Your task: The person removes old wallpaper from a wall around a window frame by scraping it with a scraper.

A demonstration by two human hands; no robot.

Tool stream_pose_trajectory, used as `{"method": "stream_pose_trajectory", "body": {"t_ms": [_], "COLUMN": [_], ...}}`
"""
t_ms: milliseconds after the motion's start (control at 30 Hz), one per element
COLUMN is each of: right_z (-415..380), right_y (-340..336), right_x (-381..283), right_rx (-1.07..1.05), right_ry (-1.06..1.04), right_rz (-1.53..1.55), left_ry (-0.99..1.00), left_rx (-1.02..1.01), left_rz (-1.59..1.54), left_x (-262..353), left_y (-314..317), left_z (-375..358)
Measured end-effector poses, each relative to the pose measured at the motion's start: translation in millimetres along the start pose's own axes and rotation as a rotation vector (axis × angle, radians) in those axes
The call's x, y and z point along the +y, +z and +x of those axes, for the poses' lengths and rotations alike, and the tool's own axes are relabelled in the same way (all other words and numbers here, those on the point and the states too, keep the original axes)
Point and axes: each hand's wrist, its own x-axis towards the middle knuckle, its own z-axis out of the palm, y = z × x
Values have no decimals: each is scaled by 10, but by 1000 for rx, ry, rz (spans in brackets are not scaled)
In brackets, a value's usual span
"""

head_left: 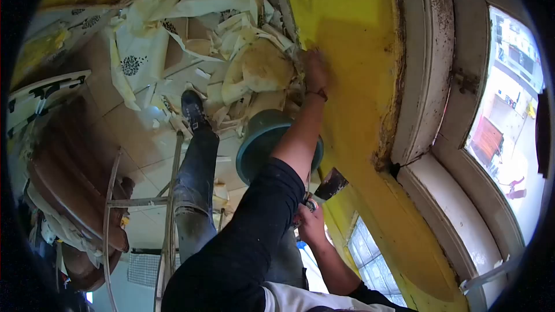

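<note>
Scraper point(333, 184) is at near right, its handle in the curled right hand point(313, 226); it looks light and stiff, best gripped there, off the blade's edge. Farther away, blurred left hand point(315, 72) is against yellow wall point(359, 95); its openness cannot be told.

Wallpaper strips point(136, 63) are lying on the floor point(130, 141) ahead. A bucket point(247, 156) is sitting between the ladder point(139, 203) at left and the wall point(352, 81) at right. A sofa point(72, 162) is standing left of the ladder; a window point(500, 127) is occupying the far right.
</note>
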Motion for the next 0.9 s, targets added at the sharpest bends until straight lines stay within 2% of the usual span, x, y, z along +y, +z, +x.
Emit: {"method": "stream_pose_trajectory", "body": {"t_ms": [167, 267, 433, 500, 533, 600, 633, 700, 733, 800, 833, 900], "right_z": [141, 167, 112, 106, 109, 106, 112, 144, 156, 146, 138, 91], "right_y": [8, -9, -28, -40, -33, -9, 7, 35, 46, 88, 96, 53], "right_x": [51, 66, -80, -50, -61, -75, -60, -38, -79, -132, -153, -131], "right_rx": [-46, -41, -28, -29, -26, -74, -69, -115, -139, -126, -116, -106], "right_ry": [-7, -23, 25, 26, 25, 4, 4, -9, -19, -35, -38, -32], "right_rz": [95, 84, 95, 148, 150, 160, 163, 189, 133, 106, 73, 86], "left_ry": [21, 81, 398, 337, 232, 15, 11, 320, 328, 654, 655, 292], "left_rx": [-29, -33, -74, -74, -80, -64, -68, -87, -95, -630, -637, -502], "left_rz": [121, 325, 1316, 1628, 1702, 1688, 1689, 2036, 2035, 2714, 2703, 2582], "left_x": [59, 190, 895, 1121, 1177, 1121, 1027, 790, 736, 739, 757, 811], "left_y": [61, 203, 222, -27, -198, -624, -889, -1597, -2051, -2792, -2809, -2623], "left_z": [30, -134, -1596, -2166, -2377, -2553, -2553, -2377, -2151, -1798, -1729, -1580]}}
